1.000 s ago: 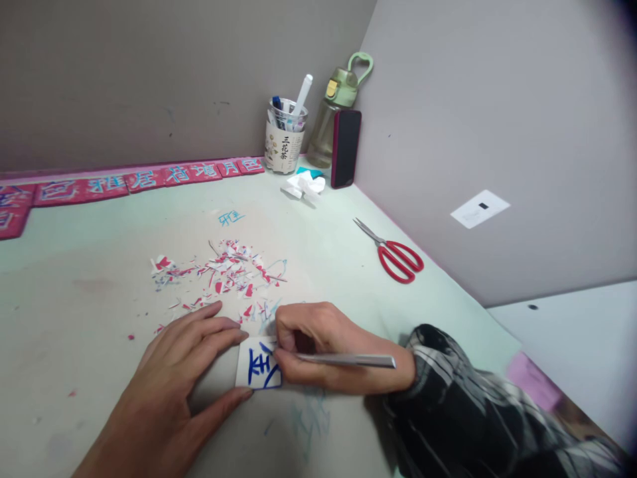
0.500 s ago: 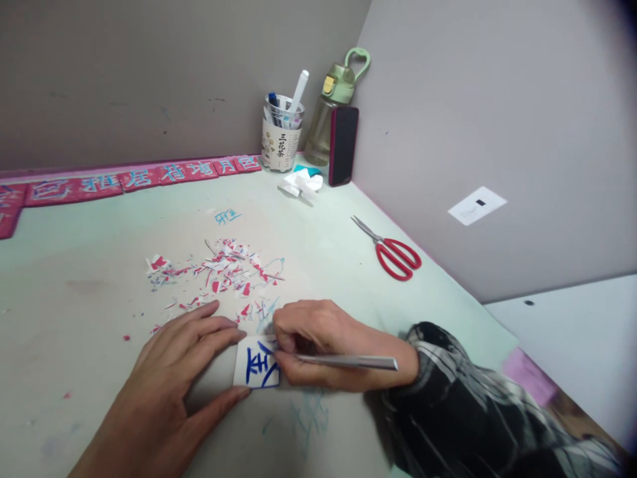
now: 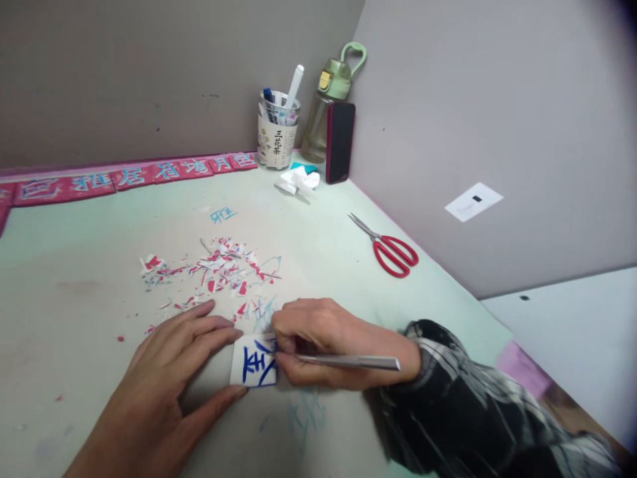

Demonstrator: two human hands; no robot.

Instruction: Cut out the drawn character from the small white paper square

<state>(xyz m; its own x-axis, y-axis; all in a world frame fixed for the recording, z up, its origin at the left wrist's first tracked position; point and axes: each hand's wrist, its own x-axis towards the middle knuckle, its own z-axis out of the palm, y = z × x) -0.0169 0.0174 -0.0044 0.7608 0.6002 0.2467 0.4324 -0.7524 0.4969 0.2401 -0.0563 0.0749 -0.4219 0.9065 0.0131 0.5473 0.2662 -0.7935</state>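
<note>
A small white square card (image 3: 237,364) with a blue handwritten character lies flat on the table. My left hand (image 3: 172,372) steadies it from the left, thumb at the near corner and fingertips at the far one. Pinched in my right hand (image 3: 318,338) is a slim silver craft knife (image 3: 355,362), its handle pointing right. The fingers cover the knife's tip and the card's right edge. Just beyond both hands are red and white cut scraps (image 3: 223,262).
Red-handled scissors (image 3: 395,255) lie to the right. Along the back stand a pen cup (image 3: 277,143), a green bottle (image 3: 314,129) and an upright phone (image 3: 341,143), with crumpled tissue (image 3: 298,180) in front. Red character tiles (image 3: 129,176) line the back left.
The whole view has shifted slightly, so everything sits a little further left. Both hands keep their hold on the card and the knife, with scarcely any movement against the table.
</note>
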